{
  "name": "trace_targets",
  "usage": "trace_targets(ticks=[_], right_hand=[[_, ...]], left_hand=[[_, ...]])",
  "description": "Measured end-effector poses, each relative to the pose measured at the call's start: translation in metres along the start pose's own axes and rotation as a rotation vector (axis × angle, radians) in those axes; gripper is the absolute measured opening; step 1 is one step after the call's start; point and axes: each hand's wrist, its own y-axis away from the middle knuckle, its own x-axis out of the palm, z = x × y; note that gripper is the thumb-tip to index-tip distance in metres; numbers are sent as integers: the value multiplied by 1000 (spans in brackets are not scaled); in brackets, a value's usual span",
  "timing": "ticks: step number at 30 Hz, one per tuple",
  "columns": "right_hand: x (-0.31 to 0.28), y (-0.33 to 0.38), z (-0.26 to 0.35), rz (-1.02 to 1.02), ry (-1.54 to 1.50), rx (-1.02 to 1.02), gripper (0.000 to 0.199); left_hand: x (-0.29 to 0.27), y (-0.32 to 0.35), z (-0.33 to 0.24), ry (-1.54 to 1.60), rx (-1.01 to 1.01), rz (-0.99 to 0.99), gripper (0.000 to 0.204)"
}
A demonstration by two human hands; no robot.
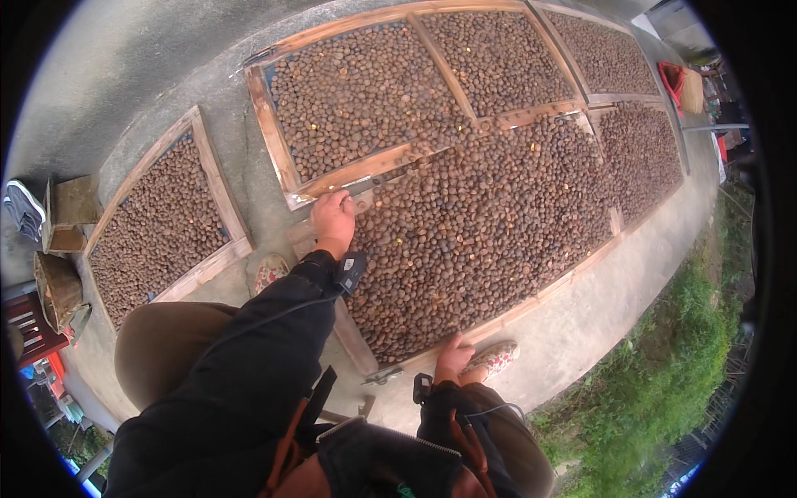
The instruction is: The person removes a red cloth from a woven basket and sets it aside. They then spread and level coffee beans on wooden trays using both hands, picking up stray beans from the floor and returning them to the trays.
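A large wooden-framed drying tray (359,339) full of round brown nuts (465,249) lies in front of me. My left hand (334,222) is closed around the frame at its far left corner, close to the wooden edge of the tray behind. Nearer my body, my right hand (455,357) grips the near edge of the same frame, with the fingertips over the wood. The undersides of both grips are hidden. Nuts fill the tray up to its rims, and a few yellowish bits show among them.
More nut-filled framed trays stand beyond, including a far tray (332,174) and a separate left tray (220,178). Wooden boxes (73,199), a basket (58,290) and a shoe (25,207) sit at the far left. Grass (647,373) borders the concrete on the right.
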Motion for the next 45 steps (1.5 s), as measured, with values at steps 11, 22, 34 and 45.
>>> trace_targets(ticks=[11, 22, 34, 45], right_hand=[[-4, -1, 7, 4, -44, 77, 74], [-4, -1, 10, -31, -58, 36, 64], [-4, -4, 5, -19, -14, 27, 63], [-11, -3, 3, 62, -30, 74, 68]], left_hand=[[-21, 6, 8, -193, 15, -7, 25], [-11, -2, 9, -224, 65, 102, 33], [-14, -7, 7, -268, 56, 210, 41], [-25, 0, 6, -193, -61, 243, 41]])
